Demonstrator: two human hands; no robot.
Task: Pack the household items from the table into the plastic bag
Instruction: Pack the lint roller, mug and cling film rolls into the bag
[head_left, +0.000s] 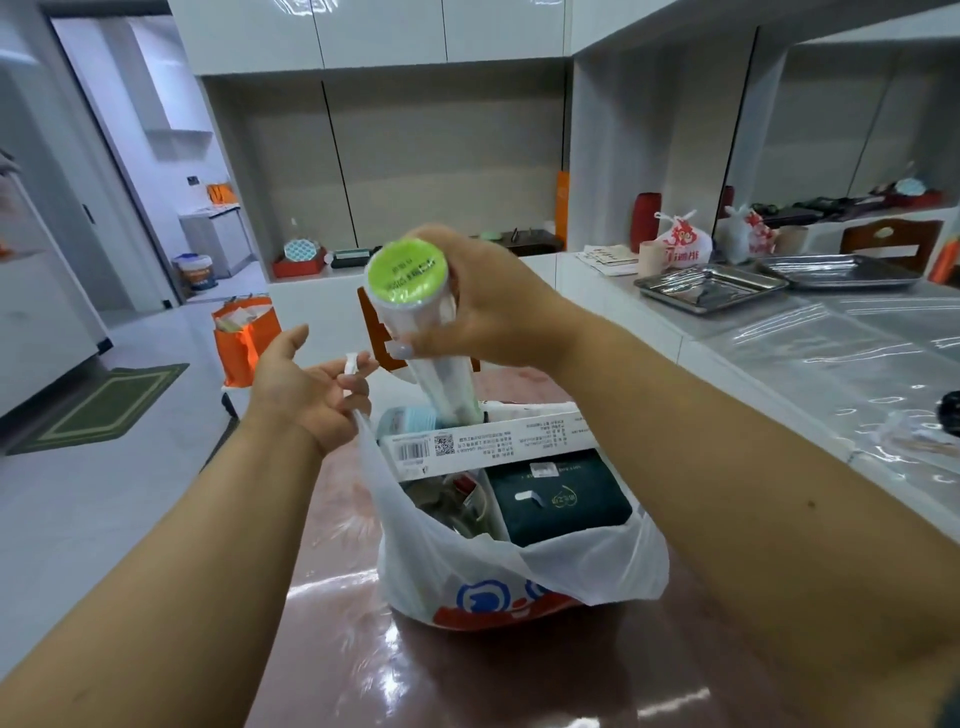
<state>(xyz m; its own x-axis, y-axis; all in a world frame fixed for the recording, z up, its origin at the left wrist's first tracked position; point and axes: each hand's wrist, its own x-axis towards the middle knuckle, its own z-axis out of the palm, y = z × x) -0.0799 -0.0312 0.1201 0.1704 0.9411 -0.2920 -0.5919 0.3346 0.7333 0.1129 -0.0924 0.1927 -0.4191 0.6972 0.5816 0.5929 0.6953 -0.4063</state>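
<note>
bench (519, 675): carrying bag | bag (519, 577): open, holding box (488, 441), dark pack (561, 493) | right hand (498, 306): gripping tube (415, 312), lower end inside bag | left hand (306, 384): pinching bag's left handle (352, 365)

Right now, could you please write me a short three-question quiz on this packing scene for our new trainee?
1. True or false: the right hand holds a green-ended cylinder with its lower end already inside the plastic bag.
2. Multiple choice: what does the left hand grip? A) the bag handle B) the white barcoded box C) a steel tray
3. Fill in: the pouch lying flat in the bag beside the box is dark ____.

Key: 1 true; 2 A; 3 green.
</note>
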